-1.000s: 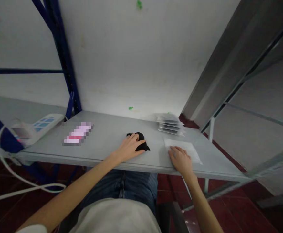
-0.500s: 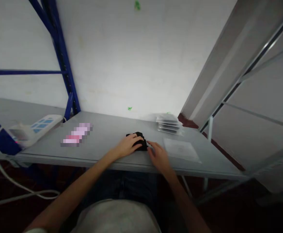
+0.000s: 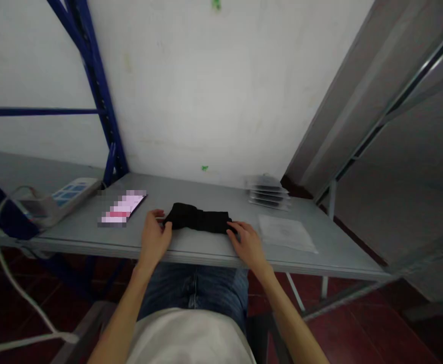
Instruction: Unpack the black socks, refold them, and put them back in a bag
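Note:
A black cloth piece (image 3: 198,220) lies stretched out lengthways on the grey shelf (image 3: 191,245) in front of me. My left hand (image 3: 153,238) pinches its left end. My right hand (image 3: 246,242) holds its right end. Both hands rest on the shelf near its front edge.
A clear flat bag (image 3: 285,232) lies right of the cloth, and a stack of such bags (image 3: 267,192) sits behind it by the wall. A pink packet (image 3: 122,208) and a white power strip (image 3: 60,198) with cable are at the left. Blue rack posts (image 3: 100,96) stand left.
The cloth was a small bunch under my left hand. My right hand left the clear bag and came to the cloth, then both hands pulled apart and spread it out.

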A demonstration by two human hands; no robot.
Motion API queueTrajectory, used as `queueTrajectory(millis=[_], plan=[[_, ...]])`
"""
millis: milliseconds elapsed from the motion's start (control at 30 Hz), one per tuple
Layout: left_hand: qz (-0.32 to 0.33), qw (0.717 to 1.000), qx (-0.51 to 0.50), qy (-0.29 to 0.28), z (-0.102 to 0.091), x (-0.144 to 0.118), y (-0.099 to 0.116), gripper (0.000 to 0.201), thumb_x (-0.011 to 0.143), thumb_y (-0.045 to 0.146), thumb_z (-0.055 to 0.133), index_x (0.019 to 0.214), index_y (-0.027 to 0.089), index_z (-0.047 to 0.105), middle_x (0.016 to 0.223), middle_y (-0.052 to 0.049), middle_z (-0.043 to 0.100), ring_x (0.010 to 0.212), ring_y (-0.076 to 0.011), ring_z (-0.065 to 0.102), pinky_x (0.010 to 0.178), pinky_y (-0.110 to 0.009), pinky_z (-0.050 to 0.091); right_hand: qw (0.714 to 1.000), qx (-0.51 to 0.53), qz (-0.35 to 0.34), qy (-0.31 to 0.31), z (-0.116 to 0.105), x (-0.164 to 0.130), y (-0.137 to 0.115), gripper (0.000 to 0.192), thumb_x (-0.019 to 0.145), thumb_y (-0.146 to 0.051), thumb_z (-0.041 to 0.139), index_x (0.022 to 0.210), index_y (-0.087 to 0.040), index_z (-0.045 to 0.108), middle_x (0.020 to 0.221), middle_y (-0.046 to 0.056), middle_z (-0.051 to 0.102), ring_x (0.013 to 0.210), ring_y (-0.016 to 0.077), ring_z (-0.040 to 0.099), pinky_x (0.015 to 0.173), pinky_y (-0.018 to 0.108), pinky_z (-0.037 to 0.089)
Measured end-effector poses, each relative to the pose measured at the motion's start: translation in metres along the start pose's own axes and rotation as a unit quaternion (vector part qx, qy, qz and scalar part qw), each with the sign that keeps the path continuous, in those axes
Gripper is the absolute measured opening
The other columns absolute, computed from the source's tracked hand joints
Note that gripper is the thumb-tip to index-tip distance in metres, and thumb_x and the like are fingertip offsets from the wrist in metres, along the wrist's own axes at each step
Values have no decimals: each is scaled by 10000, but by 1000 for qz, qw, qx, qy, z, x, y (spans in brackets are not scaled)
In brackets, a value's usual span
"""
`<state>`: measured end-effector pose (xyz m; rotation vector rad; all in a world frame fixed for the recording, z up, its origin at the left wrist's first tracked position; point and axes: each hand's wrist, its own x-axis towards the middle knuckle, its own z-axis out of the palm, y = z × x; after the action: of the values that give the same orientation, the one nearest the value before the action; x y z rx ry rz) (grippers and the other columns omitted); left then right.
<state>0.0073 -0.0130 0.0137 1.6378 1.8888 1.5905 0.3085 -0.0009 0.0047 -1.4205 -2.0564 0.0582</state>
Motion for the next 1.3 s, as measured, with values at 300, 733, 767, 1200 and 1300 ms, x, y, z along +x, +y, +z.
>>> queueTrajectory(millis=[300, 733, 767, 1200, 1300], plan=[[156, 968, 146, -129, 18, -2, 16, 532, 868, 347, 694, 1371, 234, 566, 1435, -140, 566, 1339, -366, 514, 1114, -562, 460, 999, -17, -42, 4, 0, 12, -11, 378, 1056, -375, 515, 1370, -229, 668, 1426, 113, 633, 1318, 274, 567, 1140, 455, 443], [-8, 1000, -11, 5, 16, 42, -14, 387, 988, 442, 454, 1133, 175, 695, 1041, -115, 762, 1011, -305, 715, 934, -451, 567, 990, -57, -34, -124, 11, 26, -9, 456, 1076, -351, 450, 1512, -243, 532, 1580, 81, 518, 1498, 290, 415, 1229, 574, 314], [-29, 999, -14, 25, 12, 43, -19, 386, 978, 432, 466, 1164, 165, 675, 1027, -120, 758, 987, -302, 721, 919, -449, 573, 990, -61, -30, -127, 8, 26, -3, 455, 1075, -342, 447, 1511, -245, 533, 1582, 83, 514, 1498, 292, 416, 1229, 580, 311], [164, 975, 122, -89, 19, 45, -8, 461, 983, 282, 450, 1428, 171, 493, 1306, -148, 671, 1245, -318, 608, 1102, -517, 467, 989, 26, -86, -121, -2, 35, 33, 501, 1037, -308, 486, 1527, -205, 508, 1534, 132, 557, 1435, 242, 503, 1211, 458, 395], [155, 967, 147, -140, 24, 58, -17, 402, 940, 226, 451, 1311, 167, 595, 1181, -140, 712, 1157, -313, 632, 1060, -503, 488, 988, 39, -91, -119, -3, 39, 29, 520, 1021, -286, 518, 1532, -193, 491, 1495, 139, 589, 1385, 242, 543, 1188, 452, 414]])
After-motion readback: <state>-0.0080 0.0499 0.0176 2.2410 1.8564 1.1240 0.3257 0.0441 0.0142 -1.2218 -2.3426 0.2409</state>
